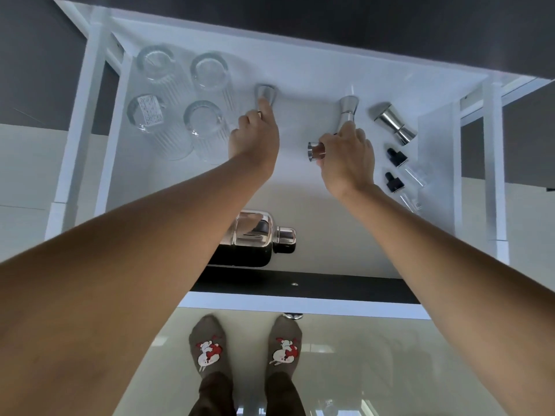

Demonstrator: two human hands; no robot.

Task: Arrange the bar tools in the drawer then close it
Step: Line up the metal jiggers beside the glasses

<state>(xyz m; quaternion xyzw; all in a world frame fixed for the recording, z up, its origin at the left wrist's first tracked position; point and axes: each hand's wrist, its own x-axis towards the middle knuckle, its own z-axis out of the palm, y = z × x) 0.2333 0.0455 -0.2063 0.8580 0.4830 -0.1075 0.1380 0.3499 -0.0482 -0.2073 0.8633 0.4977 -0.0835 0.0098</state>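
Overhead, a person leans over an open white drawer (300, 67), both bare arms stretched into it. Left hand (253, 139) is closed around a small steel jigger (265, 94) near the drawer's middle, fingers wrapped on its lower part while its flared top shows above them. Right hand (348, 160) grips two pieces at once: a tall steel jigger (347, 111) rising past the fingertips and a short steel-capped tool (316, 151) poking out leftward from the palm. Four ribbed glasses (177, 103) stand in a square at the drawer's left. At the right lie another steel jigger (393, 123) on its side and, nearer the front, two dropper bottles (402, 175) with black caps. A polished cocktail shaker (258, 235) lies on its side by the drawer's front edge, partly hidden by the left forearm. Below, patterned socks (246, 346) stand on a glossy floor.
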